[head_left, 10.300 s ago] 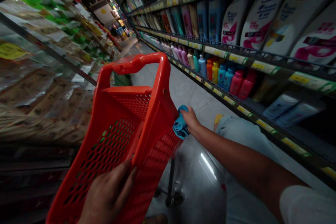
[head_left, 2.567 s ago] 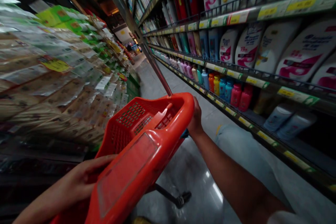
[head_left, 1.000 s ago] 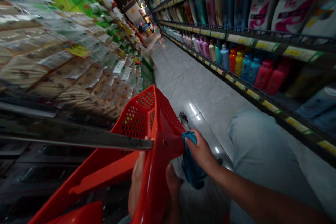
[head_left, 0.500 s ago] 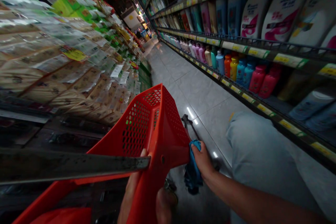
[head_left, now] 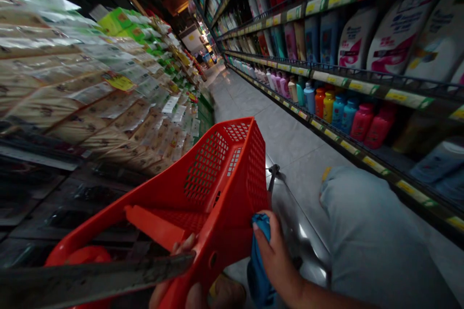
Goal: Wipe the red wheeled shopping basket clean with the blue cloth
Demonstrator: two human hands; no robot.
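Head view, blue cloth [head_left: 259,263] in right grip [head_left: 278,257]

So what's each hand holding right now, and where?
Right hand holds a bunched blue cloth against the basket wall; left hand grips its near corner.

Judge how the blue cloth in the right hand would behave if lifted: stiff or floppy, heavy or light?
Probably floppy: the blue cloth hangs in folds below the right hand. Likely light, since it bunches thinly against the red basket.
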